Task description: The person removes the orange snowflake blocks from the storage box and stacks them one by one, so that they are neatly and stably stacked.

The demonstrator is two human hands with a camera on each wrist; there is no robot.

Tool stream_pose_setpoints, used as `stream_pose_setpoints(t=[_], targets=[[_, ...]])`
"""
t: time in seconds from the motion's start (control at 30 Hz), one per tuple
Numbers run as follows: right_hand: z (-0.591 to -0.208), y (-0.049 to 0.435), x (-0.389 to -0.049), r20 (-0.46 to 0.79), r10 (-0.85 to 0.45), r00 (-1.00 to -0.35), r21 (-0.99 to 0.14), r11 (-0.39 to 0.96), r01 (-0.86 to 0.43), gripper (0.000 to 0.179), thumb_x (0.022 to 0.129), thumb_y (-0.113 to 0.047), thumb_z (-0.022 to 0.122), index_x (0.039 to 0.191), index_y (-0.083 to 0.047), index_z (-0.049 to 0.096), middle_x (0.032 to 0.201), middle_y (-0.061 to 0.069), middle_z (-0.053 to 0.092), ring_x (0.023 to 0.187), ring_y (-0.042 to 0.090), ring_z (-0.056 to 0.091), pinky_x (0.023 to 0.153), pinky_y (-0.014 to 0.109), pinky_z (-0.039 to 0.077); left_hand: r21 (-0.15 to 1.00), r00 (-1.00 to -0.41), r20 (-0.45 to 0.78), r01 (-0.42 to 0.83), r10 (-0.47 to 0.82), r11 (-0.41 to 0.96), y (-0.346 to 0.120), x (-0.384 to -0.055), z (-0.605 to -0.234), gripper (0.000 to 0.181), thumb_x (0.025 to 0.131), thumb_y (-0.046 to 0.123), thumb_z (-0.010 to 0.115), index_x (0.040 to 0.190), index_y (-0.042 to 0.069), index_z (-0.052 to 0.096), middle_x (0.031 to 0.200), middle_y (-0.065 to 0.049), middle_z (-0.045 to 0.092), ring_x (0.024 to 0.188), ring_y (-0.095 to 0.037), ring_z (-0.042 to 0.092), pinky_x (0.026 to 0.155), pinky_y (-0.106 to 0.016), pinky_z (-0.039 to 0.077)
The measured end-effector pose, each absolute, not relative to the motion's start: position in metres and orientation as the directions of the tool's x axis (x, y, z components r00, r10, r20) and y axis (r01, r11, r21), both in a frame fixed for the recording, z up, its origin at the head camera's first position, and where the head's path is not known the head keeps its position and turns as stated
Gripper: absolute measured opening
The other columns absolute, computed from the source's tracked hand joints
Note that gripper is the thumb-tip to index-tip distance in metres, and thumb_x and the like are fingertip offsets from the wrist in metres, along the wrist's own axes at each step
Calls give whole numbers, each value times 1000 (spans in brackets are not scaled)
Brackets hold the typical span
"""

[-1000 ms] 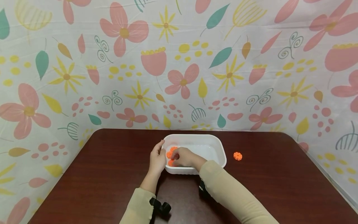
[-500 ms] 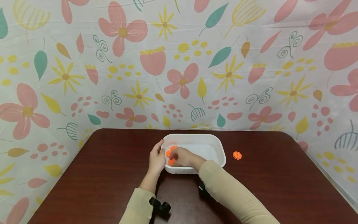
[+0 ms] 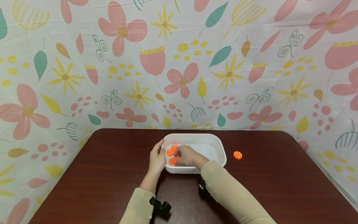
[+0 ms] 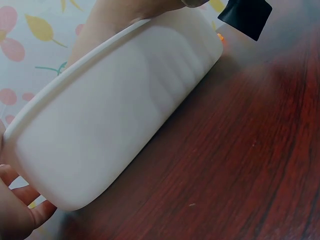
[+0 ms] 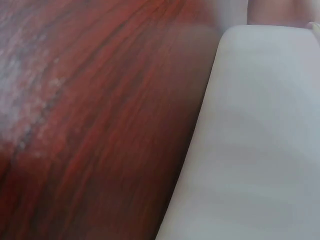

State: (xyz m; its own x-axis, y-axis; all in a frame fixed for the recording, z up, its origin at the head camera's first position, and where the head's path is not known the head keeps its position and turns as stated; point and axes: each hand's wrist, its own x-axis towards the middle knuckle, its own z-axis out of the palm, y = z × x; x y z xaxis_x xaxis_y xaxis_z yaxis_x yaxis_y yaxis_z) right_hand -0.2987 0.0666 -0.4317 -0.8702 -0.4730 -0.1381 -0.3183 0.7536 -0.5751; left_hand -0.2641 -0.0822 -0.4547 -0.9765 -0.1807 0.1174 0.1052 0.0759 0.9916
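Note:
A white plastic basin stands on the table. My left hand grips its left end; in the left wrist view those fingers lie against the end wall. Three orange flower-shaped discs are inside at the left: a rear disc, a middle disc and a front disc. My right hand reaches over the front rim into the basin, fingers curled down just right of the discs. Its fingertips are hidden, and I cannot tell whether they hold a disc. The right wrist view shows only the basin's outer wall and tabletop.
Another orange flower-shaped disc lies on the dark brown wooden table, right of the basin. A floral cloth hangs behind the table's far edge. Black camera mounts sit on the wrists.
My right hand has shifted slightly right inside the basin, uncovering more of the discs. The front disc sits a little farther right. My left hand keeps its place on the basin.

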Motion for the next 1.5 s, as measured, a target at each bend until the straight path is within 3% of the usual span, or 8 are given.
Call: stream_pose_setpoints(t=[0.13, 0.5, 0.8, 1.03, 1.5], targets=[[-431, 69, -299, -138, -478, -867, -580, 749, -321, 25, 70, -15, 81, 89, -9, 65, 82, 1, 61, 78, 15, 52, 76, 29, 47, 992, -977, 111, 97, -181, 82, -81, -263, -453, 41, 96, 5, 41, 136, 7, 50, 147, -11, 42, 134, -26, 37, 103, -42, 37], [-430, 72, -295, -108, -476, -873, -646, 701, -302, 20, 74, -5, 74, 85, -9, 58, 74, 1, 55, 67, 14, 49, 61, 25, 41, 990, -975, 124, 110, -186, 85, -81, -261, -454, 41, 95, 5, 41, 136, 4, 50, 147, -12, 42, 136, -28, 36, 110, -47, 32], [-427, 83, -294, -137, -408, -903, -804, 578, -138, 11, 84, -3, 63, 94, -4, 61, 75, 6, 58, 57, 14, 57, 52, 27, 49, 990, -975, 118, 100, -186, 102, -83, -261, -457, 42, 96, 5, 40, 136, 5, 49, 147, -12, 42, 135, -29, 38, 108, -48, 35], [-422, 93, -294, -120, -397, -910, -854, 509, -110, 17, 85, -4, 63, 102, -1, 63, 78, 9, 64, 63, 16, 64, 55, 31, 54, 993, -978, 94, 78, -187, 91, -83, -260, -456, 42, 97, 8, 40, 138, 9, 48, 148, -7, 41, 133, -26, 39, 106, -46, 37], [-413, 121, -291, -78, -355, -932, -909, 408, -79, 26, 87, -6, 62, 113, 1, 61, 88, 14, 66, 75, 18, 66, 64, 35, 57, 993, -977, 92, 76, -193, 92, -80, -260, -453, 42, 97, 7, 40, 137, 9, 49, 147, -9, 43, 133, -27, 40, 109, -46, 35]])
